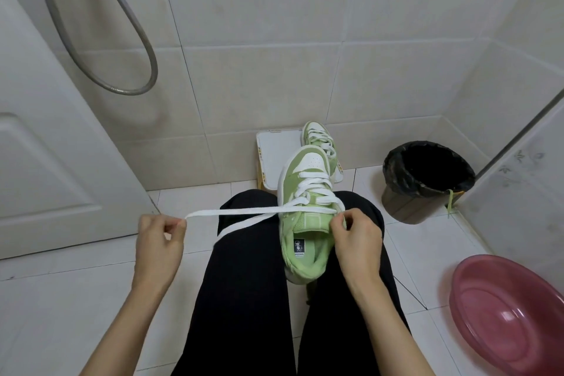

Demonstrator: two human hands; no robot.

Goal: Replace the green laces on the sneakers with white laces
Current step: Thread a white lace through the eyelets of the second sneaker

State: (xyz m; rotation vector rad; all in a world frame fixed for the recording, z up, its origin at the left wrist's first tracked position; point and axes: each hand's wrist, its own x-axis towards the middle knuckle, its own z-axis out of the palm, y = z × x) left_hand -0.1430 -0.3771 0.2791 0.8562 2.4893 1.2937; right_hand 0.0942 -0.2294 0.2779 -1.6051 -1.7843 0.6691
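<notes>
A green and white sneaker [300, 223] lies between my knees, toe pointing away, with a white lace [244, 211] crossed through its eyelets. My left hand [160, 236] pinches one lace end and holds it stretched out to the left. My right hand [355, 230] pinches the lace at the top right eyelet, beside the tongue. A second lace strand runs down-left across my left thigh. The other sneaker [319, 136], also with white laces, rests on a white stool [276, 149] ahead. A green lace [450, 201] hangs from the bin's rim.
A bin with a black liner [427, 174] stands on the floor at right. A pink basin [509, 314] sits at lower right. A white door [45, 146] is at left, a shower hose [122, 40] hangs on the tiled wall.
</notes>
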